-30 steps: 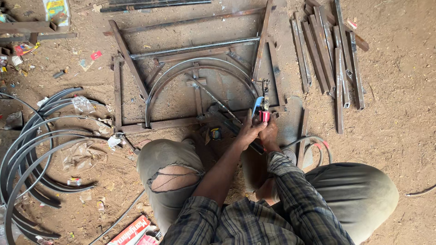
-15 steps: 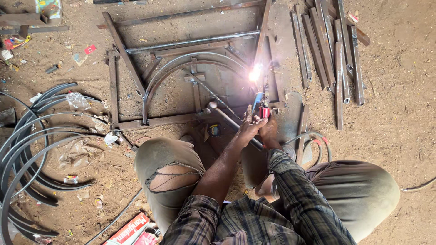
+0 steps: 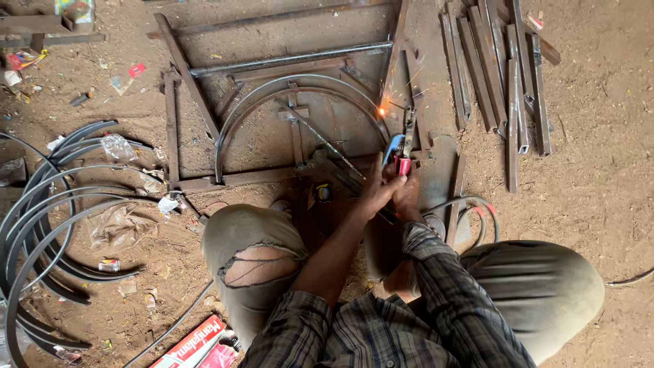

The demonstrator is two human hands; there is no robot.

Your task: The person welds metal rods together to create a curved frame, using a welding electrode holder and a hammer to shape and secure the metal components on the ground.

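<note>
I squat on dirt ground over a rusty metal frame [image 3: 178, 95] with a curved arch bar [image 3: 286, 85] inside it. My left hand [image 3: 373, 194] and my right hand [image 3: 407, 194] are together on a welding electrode holder [image 3: 397, 151] with blue and red grips. Its rod tip touches the frame's right upright, where a small orange spark [image 3: 382, 109] glows. Both hands are closed around the holder. A cable [image 3: 470, 204] loops on the ground just right of my hands.
A bundle of straight steel strips [image 3: 501, 75] lies at the upper right. Several curved steel bars [image 3: 41, 225] are stacked on the left, among scraps of plastic and paper. A red and white box [image 3: 194, 347] lies near my left knee. A small yellow tape measure [image 3: 323, 193] rests by the frame.
The bright arc flash seen half a second ago has died down to a small spark with a few flying sparks. My hands and the holder stay at the same joint.
</note>
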